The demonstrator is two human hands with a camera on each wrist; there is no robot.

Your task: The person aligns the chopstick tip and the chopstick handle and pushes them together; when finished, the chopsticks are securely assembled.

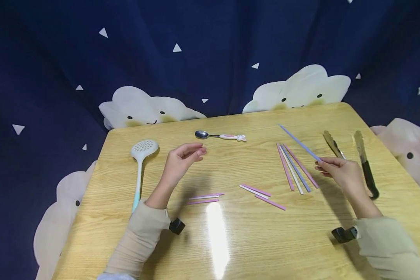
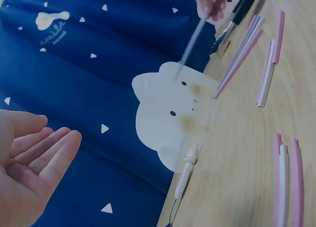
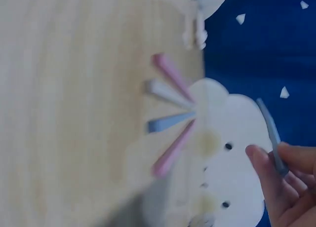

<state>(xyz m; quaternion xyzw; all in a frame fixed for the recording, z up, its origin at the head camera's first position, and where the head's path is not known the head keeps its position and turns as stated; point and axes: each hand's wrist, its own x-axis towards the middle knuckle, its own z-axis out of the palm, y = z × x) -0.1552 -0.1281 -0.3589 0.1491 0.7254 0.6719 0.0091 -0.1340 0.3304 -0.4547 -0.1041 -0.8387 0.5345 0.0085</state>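
Nearest the head camera: two beige sleeves, the left sleeve (image 1: pixel 136 237) at 8 o'clock and the right sleeve (image 1: pixel 388 245) at 4, reading the clock from mid-surface. We see a black box (image 1: pixel 177 226) at the left wrist, another at the right.

Right grip (image 1: pixel 348 177), toward 3 o'clock: thumb and fingers pinch one end of a blue stick (image 1: pixel 299 142). That stick is at 2 o'clock, held clear of the surface (image 1: pixel 266 245), far end pointing to 10.

Left grip (image 1: pixel 182 159), 10 o'clock: we have it raised, thumb and fingers apart in the left wrist view.

Loose sticks: we count a fan of four (image 1: pixel 295 170) (pink, white, blue, pink) between 2 and 3, just beside the held one; a middle trio (image 1: pixel 255 191), pink-white-pink, near 4; a left trio (image 1: pixel 203 202), same colours, near 8.

Spoon (image 1: pixel 227 137) with white-and-pink handle at 12. Slotted turner (image 1: pixel 144 147) near 10, the sleeve covering its handle end. Tongs (image 1: pixel 370 179), legs spread, near 3, partly behind the right grip. Dark blue curtain (image 1: pixel 210 23) with clouds and triangles along 12.
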